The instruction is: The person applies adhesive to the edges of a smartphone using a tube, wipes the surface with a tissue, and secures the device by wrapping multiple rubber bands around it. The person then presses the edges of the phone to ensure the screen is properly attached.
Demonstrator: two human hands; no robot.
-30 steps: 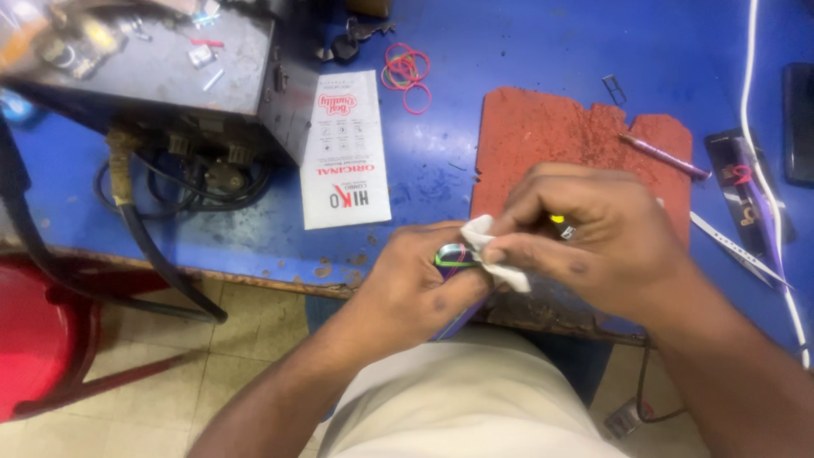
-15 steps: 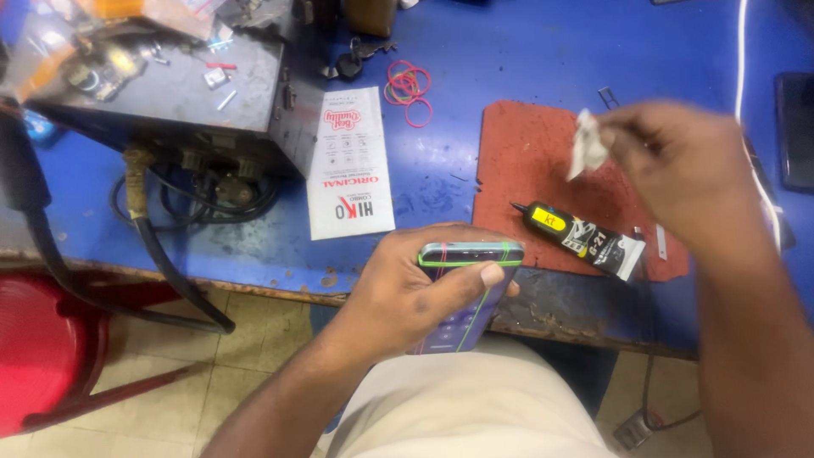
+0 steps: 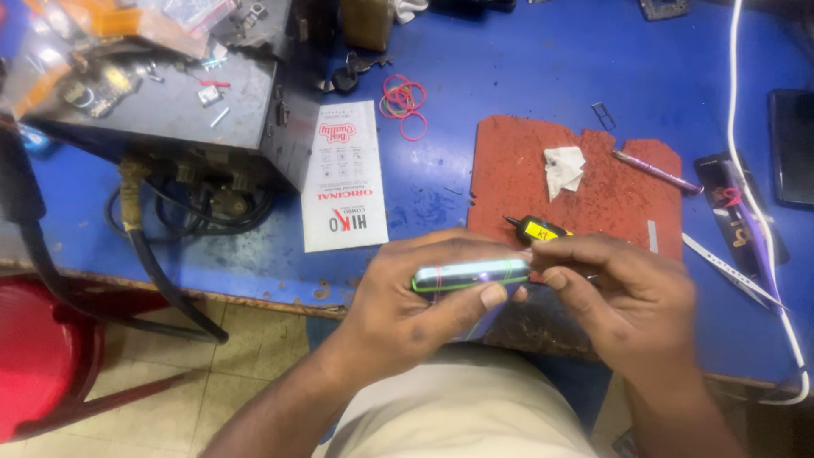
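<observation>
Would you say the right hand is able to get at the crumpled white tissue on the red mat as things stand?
Probably yes. The tissue lies in the open on the red mat, just beyond the right hand, with only the small yellow-labelled tube lying between them. The hand is touching the phone and would have to let go.

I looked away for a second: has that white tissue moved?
Yes. The tissue has left the right hand and now lies on the red mat, near the mat's far side, away from the phone.
</observation>
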